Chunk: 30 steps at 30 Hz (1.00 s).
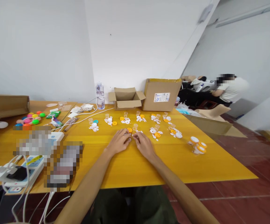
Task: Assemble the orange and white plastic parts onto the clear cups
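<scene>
My left hand (120, 142) rests over the middle of the yellow table, its fingers curled and closed together. Facing it, my right hand (145, 145) has thumb and forefinger pinched. Small whitish bits show at the fingertips of both hands, too tiny to name. Just beyond them lie an orange ring-shaped lid (129, 130) and a clear plastic cup (135, 127), with small white pieces partly hidden by my fingers. Similar groups spread behind and to the right: a teal lid (96, 121), an orange lid (157, 135), a white disc (178, 135).
Several lidded clear cups (200, 148) stand at right. An open carton (126, 99), a tall box (161, 95) and a water bottle (100, 96) line the wall. At left are coloured balls (35, 116), a power strip (35, 171) and cables. A person (233, 88) sits far right.
</scene>
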Tool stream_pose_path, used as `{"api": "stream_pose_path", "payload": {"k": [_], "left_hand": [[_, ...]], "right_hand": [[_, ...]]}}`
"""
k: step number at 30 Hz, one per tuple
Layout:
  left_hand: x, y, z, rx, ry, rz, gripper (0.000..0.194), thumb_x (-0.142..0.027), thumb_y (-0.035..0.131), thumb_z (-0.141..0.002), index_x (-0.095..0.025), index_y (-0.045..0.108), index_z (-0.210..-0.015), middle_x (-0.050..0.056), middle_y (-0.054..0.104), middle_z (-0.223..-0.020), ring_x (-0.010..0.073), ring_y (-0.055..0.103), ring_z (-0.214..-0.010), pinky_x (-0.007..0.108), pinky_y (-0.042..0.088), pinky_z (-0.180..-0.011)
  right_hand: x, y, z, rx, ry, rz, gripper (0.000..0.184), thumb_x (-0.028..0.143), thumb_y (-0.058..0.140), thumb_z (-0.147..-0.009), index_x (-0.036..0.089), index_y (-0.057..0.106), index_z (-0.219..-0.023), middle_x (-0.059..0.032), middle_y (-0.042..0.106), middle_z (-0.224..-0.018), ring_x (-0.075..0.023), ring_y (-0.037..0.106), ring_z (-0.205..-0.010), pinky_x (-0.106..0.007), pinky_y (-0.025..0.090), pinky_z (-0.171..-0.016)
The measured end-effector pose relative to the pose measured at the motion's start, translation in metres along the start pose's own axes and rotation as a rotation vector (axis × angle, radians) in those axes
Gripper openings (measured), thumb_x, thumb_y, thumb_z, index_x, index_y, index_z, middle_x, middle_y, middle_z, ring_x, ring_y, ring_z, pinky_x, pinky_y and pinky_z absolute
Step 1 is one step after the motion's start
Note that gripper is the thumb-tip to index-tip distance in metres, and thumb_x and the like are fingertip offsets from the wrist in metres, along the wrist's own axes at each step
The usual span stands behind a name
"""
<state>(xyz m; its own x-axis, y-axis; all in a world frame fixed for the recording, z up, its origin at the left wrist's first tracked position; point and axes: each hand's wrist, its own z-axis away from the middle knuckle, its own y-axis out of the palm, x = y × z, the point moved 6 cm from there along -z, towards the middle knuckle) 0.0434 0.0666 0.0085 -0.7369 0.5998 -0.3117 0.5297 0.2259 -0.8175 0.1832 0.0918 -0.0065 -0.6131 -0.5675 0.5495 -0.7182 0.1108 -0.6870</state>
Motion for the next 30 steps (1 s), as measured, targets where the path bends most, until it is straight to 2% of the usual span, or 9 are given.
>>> {"api": "stream_pose_path", "payload": {"k": [8,18,30], "left_hand": [[0.0005,0.0000,0.0006,-0.014,0.014,-0.005,0.013,-0.020,0.054,-0.094,-0.025,0.063,-0.103,0.007,0.062,-0.114,0.0239,0.059,-0.109,0.041,0.049,-0.094],[0.0029,0.0019,0.0007,-0.001,-0.002,0.002,0.017,-0.022,0.054,-0.095,-0.026,0.063,-0.108,0.007,0.062,-0.117,0.0242,0.058,-0.113,0.042,0.049,-0.096],[0.0019,0.0009,0.0001,0.006,-0.004,-0.019,0.015,-0.020,0.055,-0.094,-0.025,0.063,-0.105,0.006,0.062,-0.115,0.0236,0.059,-0.110,0.041,0.050,-0.094]], "right_hand": [[0.0032,-0.0011,0.0016,-0.013,-0.031,0.056,0.018,0.017,0.047,-0.092,0.026,0.062,-0.089,-0.0064,0.071,-0.093,-0.0233,0.066,-0.088,-0.034,0.051,-0.078],[-0.0038,-0.0014,0.0022,-0.070,0.005,0.072,0.015,0.019,0.049,-0.092,0.026,0.062,-0.088,-0.0064,0.070,-0.091,-0.0237,0.066,-0.087,-0.034,0.050,-0.075],[0.0037,-0.0013,0.0024,-0.037,-0.013,0.086,0.015,0.017,0.049,-0.092,0.026,0.059,-0.087,-0.0070,0.071,-0.094,-0.0248,0.066,-0.090,-0.035,0.050,-0.079]]}}
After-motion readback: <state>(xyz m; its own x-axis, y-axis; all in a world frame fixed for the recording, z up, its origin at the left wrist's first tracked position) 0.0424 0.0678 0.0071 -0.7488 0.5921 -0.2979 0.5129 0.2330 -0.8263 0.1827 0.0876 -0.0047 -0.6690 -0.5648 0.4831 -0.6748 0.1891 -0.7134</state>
